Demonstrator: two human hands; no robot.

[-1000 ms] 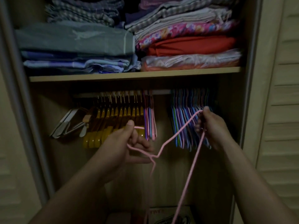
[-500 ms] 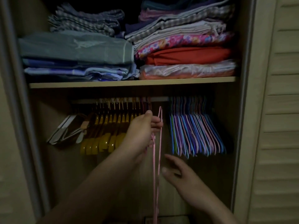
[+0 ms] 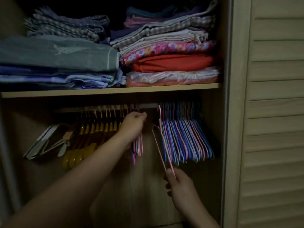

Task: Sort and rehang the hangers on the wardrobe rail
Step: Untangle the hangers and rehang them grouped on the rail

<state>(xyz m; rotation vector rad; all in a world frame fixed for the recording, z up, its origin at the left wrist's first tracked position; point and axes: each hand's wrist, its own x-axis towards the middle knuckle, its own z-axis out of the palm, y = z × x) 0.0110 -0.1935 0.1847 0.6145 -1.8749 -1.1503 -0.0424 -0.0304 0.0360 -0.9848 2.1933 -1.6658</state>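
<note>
Plainly, the biggest risk I see is the blue and purple hanger bunch (image 3: 185, 139) at the right of the wardrobe rail (image 3: 148, 105): crowding the pink hanger (image 3: 162, 139) against it could tangle wires or knock neighbours off. The pink hanger's hook sits on the rail at that bunch's left edge, its body swung out. My right hand (image 3: 180, 185) pinches its lower corner; a careless tug could unhook it. My left hand (image 3: 134, 124) is curled round the small pink bunch (image 3: 138, 145) beside the yellow hangers (image 3: 92, 137). Above, the shelf (image 3: 115, 91) carries folded linens (image 3: 164, 63); a louvred door (image 3: 276, 112) stands right, and it is dim.
</note>
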